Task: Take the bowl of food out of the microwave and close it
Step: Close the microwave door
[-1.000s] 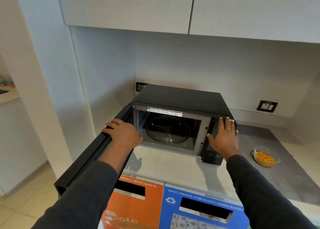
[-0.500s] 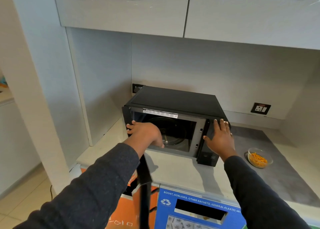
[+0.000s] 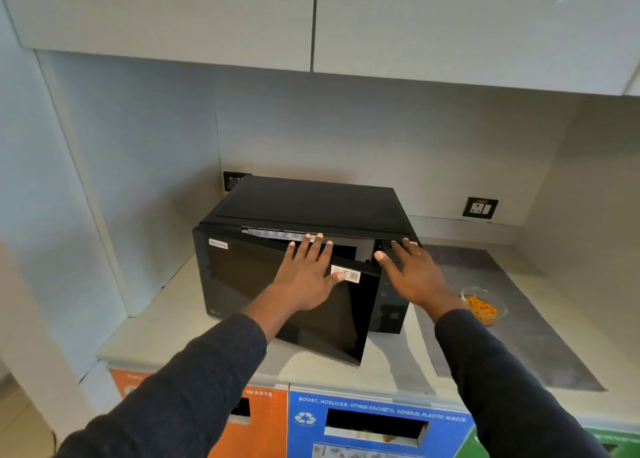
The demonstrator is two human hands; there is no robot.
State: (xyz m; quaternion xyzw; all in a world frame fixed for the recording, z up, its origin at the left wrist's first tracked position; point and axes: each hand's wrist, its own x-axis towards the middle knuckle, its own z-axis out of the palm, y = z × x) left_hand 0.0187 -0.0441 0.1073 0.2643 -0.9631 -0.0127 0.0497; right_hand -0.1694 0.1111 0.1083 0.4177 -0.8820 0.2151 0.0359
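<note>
A black microwave [image 3: 311, 204] stands on the counter against the back wall. Its glossy door [image 3: 249, 284] is almost shut, with a narrow gap left at its right edge. My left hand [image 3: 308, 277] lies flat on the door's outer face, fingers spread. My right hand [image 3: 412, 274] rests flat against the microwave's right front panel, fingers apart, holding nothing. A clear glass bowl [image 3: 485, 305] with orange food sits on the grey mat to the right of the microwave, apart from both hands.
A grey mat [image 3: 526, 346] covers the right part of the counter. Wall sockets [image 3: 479, 208] sit behind. White cabinets [image 3: 311, 17] hang overhead. Orange [image 3: 256, 423] and blue [image 3: 377, 423] waste bins stand below the counter edge. A white side panel [image 3: 86, 180] walls the left.
The door has swung from wide open to nearly shut. My left hand moved from the door's top edge to flat on its front. My right hand stayed on the microwave's right side.
</note>
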